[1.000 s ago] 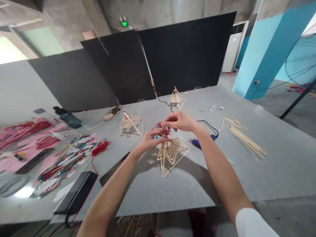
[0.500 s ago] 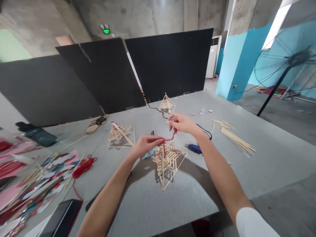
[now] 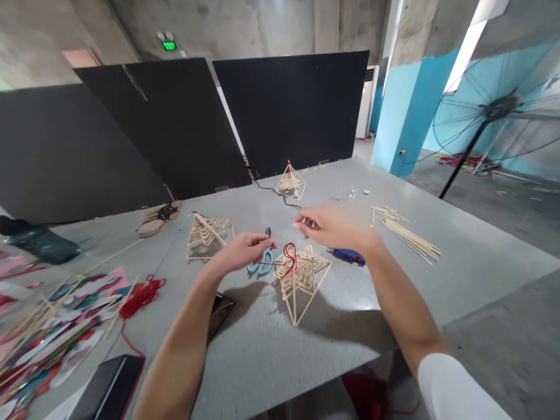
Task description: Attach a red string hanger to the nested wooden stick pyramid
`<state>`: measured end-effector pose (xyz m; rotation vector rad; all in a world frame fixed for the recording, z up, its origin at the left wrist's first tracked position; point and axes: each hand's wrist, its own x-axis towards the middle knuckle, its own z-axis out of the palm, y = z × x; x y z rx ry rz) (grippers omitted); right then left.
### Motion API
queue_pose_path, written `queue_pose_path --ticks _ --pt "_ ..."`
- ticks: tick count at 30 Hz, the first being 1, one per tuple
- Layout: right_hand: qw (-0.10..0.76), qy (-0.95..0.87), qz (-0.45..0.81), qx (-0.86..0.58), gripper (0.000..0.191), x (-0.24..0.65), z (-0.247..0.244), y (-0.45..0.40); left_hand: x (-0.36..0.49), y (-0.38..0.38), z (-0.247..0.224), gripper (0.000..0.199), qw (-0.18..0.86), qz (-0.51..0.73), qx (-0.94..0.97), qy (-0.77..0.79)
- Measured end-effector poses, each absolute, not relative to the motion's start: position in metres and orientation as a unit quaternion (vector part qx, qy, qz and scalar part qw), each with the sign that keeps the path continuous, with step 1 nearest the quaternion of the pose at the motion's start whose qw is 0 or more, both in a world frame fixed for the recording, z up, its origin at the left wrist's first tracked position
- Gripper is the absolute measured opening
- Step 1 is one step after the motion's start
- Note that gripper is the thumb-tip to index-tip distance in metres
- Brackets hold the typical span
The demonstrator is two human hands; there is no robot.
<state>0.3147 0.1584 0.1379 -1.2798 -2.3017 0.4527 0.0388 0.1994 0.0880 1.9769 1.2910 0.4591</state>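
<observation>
A pyramid frame of thin wooden sticks (image 3: 301, 283) stands on the table in front of me. Loops of red yarn (image 3: 289, 256) lie over its top, and a strand runs left beneath my left hand. My left hand (image 3: 245, 251) is closed at the fingertips, where a bit of red yarn shows. Just behind it lie light-blue-handled scissors (image 3: 262, 265), partly covered. My right hand (image 3: 328, 224) hovers behind and right of the pyramid, its fingers loosely curled and apart, with no yarn visible in them. A blue utility knife (image 3: 349, 255) rests below it.
Two more stick pyramids stand at left (image 3: 207, 233) and at the back (image 3: 291, 182). Loose sticks (image 3: 411, 239) lie right. A red yarn bundle (image 3: 142, 296), coloured scraps (image 3: 74, 326), a black box (image 3: 109, 388) and a bottle (image 3: 44, 242) are at left.
My right hand has let go of the red yarn, which now lies looped on the pyramid's top. My left hand has moved left, away from the tip. The view has shifted slightly.
</observation>
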Motion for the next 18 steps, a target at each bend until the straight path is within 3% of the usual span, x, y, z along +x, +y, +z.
queue_pose_path --ticks 7,9,14,16,18 --pt "0.257 -0.844 0.121 -0.454 0.023 0.301 0.130 0.122 0.032 0.194 0.103 0.055 0.372 0.200 0.794 0.436" --pt "0.234 -0.820 0.089 -0.514 0.033 0.296 0.118 0.120 0.033 0.191 0.107 0.056 0.399 0.241 0.784 0.410" --pt "0.138 -0.745 0.019 -0.653 0.078 0.267 0.082 0.109 0.037 0.180 0.113 0.050 0.426 0.347 0.757 0.353" --pt "0.110 -0.739 -0.009 -0.665 0.083 0.253 0.071 0.105 0.040 0.175 0.114 0.047 0.427 0.365 0.754 0.340" --pt "0.091 -0.744 -0.021 -0.661 0.073 0.242 0.063 0.104 0.043 0.171 0.113 0.046 0.427 0.371 0.756 0.330"
